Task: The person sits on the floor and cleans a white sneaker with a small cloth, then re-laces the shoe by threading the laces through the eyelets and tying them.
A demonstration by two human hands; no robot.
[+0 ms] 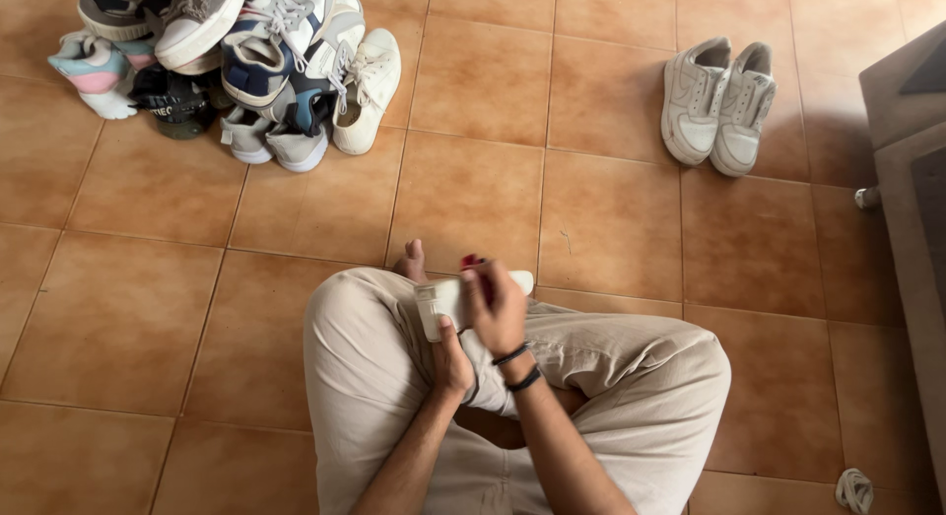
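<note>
Gripping a white sneaker (448, 300) in closed left hand (451, 362), right hand (496, 313) pressed on top; could slip off lap.

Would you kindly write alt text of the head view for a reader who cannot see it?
Seated cross-legged on a terracotta tiled floor, a person holds a white shoe in both hands: left hand beneath its heel, right hand across the top. A pile of mixed sneakers lies far left, a pair of white sneakers far right.
</note>
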